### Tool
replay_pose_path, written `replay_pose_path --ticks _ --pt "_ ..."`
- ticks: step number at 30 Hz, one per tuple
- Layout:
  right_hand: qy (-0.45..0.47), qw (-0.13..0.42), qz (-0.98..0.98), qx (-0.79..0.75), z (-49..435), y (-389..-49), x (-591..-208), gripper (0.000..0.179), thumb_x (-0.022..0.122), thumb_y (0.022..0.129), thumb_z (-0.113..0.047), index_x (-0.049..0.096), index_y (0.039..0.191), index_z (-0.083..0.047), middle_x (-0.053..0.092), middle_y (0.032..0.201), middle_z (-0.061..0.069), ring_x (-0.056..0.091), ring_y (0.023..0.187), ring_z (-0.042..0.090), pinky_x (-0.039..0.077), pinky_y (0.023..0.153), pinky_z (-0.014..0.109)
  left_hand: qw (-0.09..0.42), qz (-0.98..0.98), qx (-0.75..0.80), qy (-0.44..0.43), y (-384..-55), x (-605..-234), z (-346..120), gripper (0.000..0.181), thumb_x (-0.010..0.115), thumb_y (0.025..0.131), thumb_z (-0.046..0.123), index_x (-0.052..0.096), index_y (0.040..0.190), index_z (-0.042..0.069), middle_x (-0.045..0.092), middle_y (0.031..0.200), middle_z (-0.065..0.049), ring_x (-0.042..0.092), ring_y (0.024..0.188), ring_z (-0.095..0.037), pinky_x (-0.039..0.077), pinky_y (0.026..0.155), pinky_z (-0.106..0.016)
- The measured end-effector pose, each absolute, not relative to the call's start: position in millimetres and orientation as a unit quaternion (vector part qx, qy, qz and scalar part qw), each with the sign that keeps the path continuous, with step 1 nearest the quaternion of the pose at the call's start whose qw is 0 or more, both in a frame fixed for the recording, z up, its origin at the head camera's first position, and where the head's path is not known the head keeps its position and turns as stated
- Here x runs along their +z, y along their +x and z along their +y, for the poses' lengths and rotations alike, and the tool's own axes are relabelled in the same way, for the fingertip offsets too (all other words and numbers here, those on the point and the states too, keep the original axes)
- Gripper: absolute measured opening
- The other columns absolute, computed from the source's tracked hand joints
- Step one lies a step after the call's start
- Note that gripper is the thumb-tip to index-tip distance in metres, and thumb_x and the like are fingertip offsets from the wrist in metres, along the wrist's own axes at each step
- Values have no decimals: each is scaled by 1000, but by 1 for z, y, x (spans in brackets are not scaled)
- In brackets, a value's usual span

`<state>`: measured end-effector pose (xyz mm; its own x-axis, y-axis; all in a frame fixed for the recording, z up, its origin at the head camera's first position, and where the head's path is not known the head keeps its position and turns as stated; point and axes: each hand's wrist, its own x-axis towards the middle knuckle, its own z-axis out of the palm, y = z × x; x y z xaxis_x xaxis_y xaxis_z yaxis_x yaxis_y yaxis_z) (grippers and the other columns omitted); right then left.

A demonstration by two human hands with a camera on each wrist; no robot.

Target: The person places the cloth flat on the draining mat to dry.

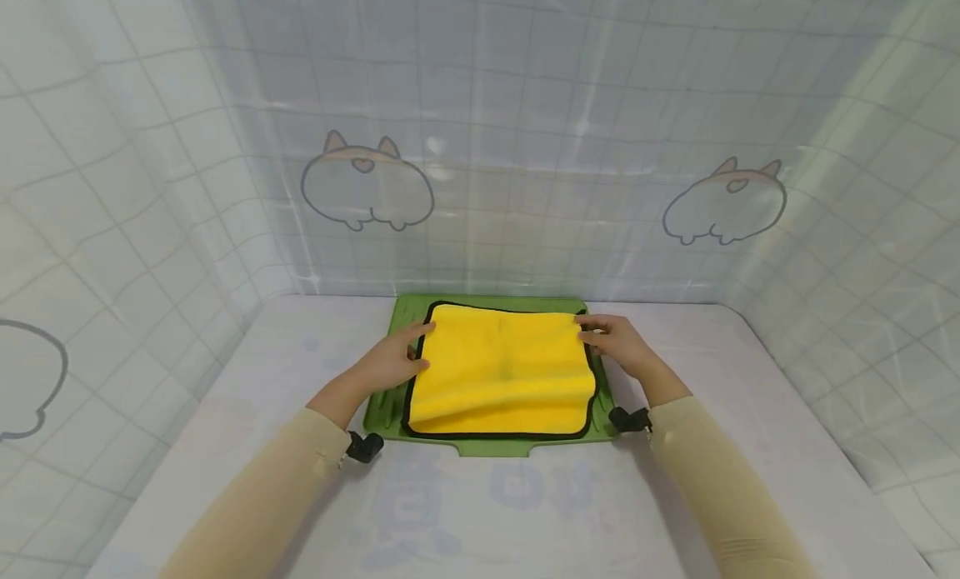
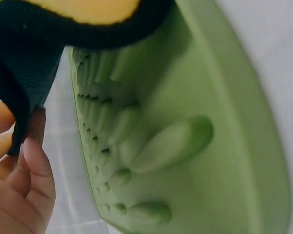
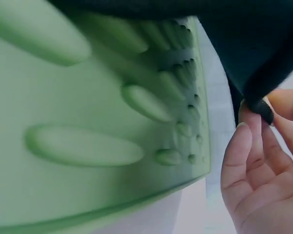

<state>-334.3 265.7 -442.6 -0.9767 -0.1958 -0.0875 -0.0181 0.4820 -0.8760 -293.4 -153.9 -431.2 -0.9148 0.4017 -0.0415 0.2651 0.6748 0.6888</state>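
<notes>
A white table [image 1: 675,496] is enclosed by pale checked curtains [image 1: 525,146] printed with cartoon animals. The far left corner of a folded yellow microfibre cloth with black trim [image 1: 501,371] is pinched by the left hand [image 1: 392,364], and the far right corner is pinched by the right hand [image 1: 618,343]. Both forearms are stretched forward in beige sleeves. The cloth is spread on a ribbed green plastic tray [image 1: 378,408].

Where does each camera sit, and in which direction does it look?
Head: looks forward and down at the yellow cloth on the green tray; both forearms, left hand and right hand show.
Left wrist: close on tray ribs and cloth's black edge; fingers show.
Right wrist: the same, mirrored; fingers show.
All share tray and cloth.
</notes>
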Motion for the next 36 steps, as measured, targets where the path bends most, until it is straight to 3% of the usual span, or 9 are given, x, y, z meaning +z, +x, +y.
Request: replay_pose_path --ticks 4,7,18,27,33,36 --pt "-71 72 866 -490 264 -336 -437 52 71 96 -19 55 145 -12 50 149 10 62 107 29 49 100 48 76 921 345 162 -297 -429 -154 69 65 99 17 31 158 13 15 166 -16 55 113 -32 54 81 -39" --pt "-85 59 869 -484 262 -338 -434 55 71 95 -15 53 147 -12 47 153 9 60 112 32 48 102 50 67 927 335 155 -303 -429 -154 70 65 99 18 29 159 14 14 166 -16 49 128 -38 53 90 -45" --pt "-91 31 887 -452 252 -350 -431 57 68 97 -12 49 150 -15 42 155 12 60 112 33 53 86 38 47 938 306 159 -324 -430 -150 72 65 99 18 26 159 10 14 166 -18 52 129 -40 52 96 -47" --pt "-81 53 902 -421 246 -357 -435 57 65 98 -7 46 152 -15 35 158 16 61 104 30 51 76 34 81 943 287 148 -334 -437 -147 75 67 98 21 25 159 5 14 164 -23 26 147 -43 35 112 -57" --pt "-80 63 911 -400 242 -364 -441 58 63 99 -7 43 153 -13 36 157 19 55 82 27 46 65 33 96 945 280 140 -339 -444 -147 77 67 98 22 23 159 3 12 164 -24 21 148 -44 29 115 -58" --pt "-76 63 914 -393 240 -367 -443 57 62 99 -5 44 153 -13 38 156 20 55 82 28 46 64 34 99 946 278 137 -340 -447 -146 77 67 98 21 24 158 1 12 164 -26 20 148 -45 28 116 -58"
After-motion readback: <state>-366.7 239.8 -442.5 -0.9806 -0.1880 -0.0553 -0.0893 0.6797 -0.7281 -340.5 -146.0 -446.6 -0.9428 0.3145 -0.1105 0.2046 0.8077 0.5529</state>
